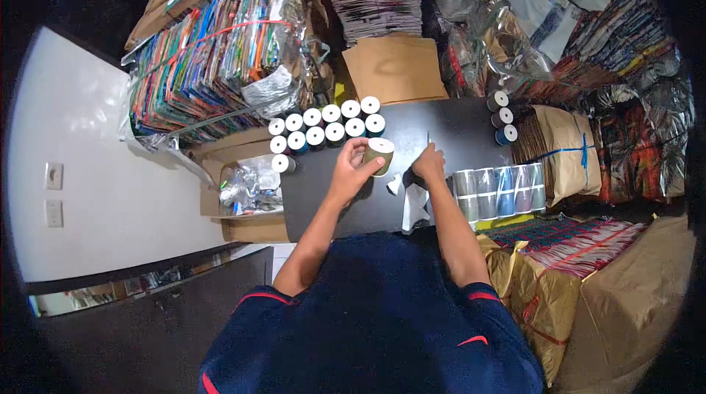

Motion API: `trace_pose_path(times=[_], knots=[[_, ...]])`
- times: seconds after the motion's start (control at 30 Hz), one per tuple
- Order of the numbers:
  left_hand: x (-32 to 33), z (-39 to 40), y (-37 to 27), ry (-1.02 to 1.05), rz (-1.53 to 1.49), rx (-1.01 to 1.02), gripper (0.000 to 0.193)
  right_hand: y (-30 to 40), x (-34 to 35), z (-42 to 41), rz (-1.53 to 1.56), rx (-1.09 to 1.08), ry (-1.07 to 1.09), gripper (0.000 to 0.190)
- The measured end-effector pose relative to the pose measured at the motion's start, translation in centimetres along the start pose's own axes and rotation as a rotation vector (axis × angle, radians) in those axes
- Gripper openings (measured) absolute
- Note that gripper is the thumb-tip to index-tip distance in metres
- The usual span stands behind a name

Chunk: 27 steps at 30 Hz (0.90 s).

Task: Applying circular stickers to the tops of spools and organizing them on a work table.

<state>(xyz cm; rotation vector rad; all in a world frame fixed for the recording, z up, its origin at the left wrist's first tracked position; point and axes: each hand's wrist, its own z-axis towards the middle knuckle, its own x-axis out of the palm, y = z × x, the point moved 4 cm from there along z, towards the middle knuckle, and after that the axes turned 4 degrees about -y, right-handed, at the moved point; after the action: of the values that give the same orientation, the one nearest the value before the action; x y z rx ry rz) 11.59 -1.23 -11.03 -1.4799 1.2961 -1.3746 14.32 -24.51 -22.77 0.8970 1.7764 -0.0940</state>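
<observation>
My left hand grips an olive-green thread spool, its white end facing up, above the dark table. To the right, my right hand is closed around a thin pointed tool; only its narrow tip shows, so its exact kind is unclear. A crumpled white scrap lies between the hands. Nearer my body, a larger white piece of paper or film rests beside my right forearm. Several white-topped thread spools stand in rows beyond my left hand.
Three more spools line the table's right side. Clear-wrapped spools sit beside my right forearm. An open cardboard box with clear plastic is at left. Bundled packets, a cardboard sheet and a paper-wrapped stack surround the table.
</observation>
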Motion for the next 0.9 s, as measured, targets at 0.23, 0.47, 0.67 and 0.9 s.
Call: trace_pose_path(times=[0.23, 0.47, 0.67, 0.9], knots=[[-0.8, -0.8, 0.0, 0.022, -0.012, -0.028, 0.056, -2.4, 1.4, -0.2, -0.111, -0.155, -0.135, 0.044], [-0.9, -1.4, -0.3, 0.064, 0.088, 0.008, 0.067, -0.9, 0.2, -2.2, 0.233, -0.448, -0.326, 0.028], [-1.1, -1.7, -1.1, 0.013, 0.391, 0.326, 0.064, 1.4, -4.4, -7.4, 0.725, -0.56, -0.162, 0.032], [0.5, -2.6, -4.6, -0.06, 0.651, 0.455, 0.061, 1.9, -9.1, -13.6, 0.877, -0.519, 0.173, 0.039]])
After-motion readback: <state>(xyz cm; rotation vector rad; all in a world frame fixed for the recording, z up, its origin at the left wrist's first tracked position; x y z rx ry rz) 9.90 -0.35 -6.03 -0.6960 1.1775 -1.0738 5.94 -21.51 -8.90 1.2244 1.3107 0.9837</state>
